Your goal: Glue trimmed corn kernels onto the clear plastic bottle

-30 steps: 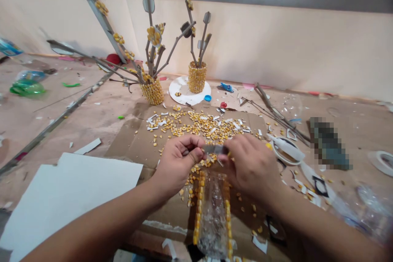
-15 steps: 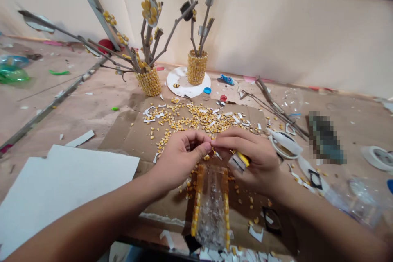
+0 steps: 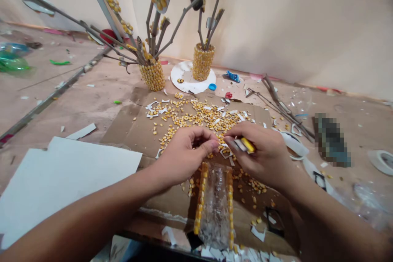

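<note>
The left hand has its thumb and forefinger pressed together; whether something tiny sits between them is too hidden to tell. The right hand grips a yellow-and-grey piece in its curled fingers, their tips close to the left ones. Just nearer the person, apart from both hands, the kernel-edged plastic trough lies on cardboard; loose kernels scatter beyond the fingers.

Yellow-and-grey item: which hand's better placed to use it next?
Right hand, probably: it grips the yellow-and-grey item, while the left hand isn't touching it.
</note>
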The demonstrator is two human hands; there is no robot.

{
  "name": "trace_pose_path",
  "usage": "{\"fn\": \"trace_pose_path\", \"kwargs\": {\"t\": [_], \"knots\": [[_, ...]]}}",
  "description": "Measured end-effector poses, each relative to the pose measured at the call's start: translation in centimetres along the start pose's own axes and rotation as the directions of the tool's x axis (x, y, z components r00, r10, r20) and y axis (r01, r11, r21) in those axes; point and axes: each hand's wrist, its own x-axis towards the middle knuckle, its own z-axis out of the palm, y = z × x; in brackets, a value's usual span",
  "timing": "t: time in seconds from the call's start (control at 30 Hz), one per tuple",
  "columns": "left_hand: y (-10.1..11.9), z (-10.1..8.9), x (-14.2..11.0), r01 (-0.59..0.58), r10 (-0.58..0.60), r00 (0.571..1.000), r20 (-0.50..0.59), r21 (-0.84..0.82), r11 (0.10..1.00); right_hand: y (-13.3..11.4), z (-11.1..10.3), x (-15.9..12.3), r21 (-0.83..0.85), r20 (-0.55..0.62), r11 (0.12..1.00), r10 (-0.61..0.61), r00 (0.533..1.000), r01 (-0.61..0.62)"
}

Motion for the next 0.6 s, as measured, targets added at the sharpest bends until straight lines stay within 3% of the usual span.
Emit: {"fn": "trace_pose_path", "kwargs": {"t": [0.2,0.37,0.47,0.6], "knots": [[0.2,-0.2,0.2,0.025,-0.024,0.998,0.053,-0.019,1.000,0.4,-0.3,0.1,0.015,0.005,0.989,-0.149,0.989,0.149],[0.1,-0.5,0.5,0.030,-0.042,0.991,0.129,0.095,0.995,0.1,-0.5,0.0,-0.058,0.094,0.975,-0.208,0.974,0.214],[0.5,-1.1,0.6,0.013,-0.052,0.980,0.190,0.197,0.980,-0.4,-0.7,0.4,0.038,0.156,0.993,-0.114,0.981,0.109],[1.9,-2.9,0.8,0.009,-0.159,0.926,0.342,0.401,0.916,-0.9,-1.1,1.2,0.202,0.263,0.964,0.114,0.958,-0.170]]}}
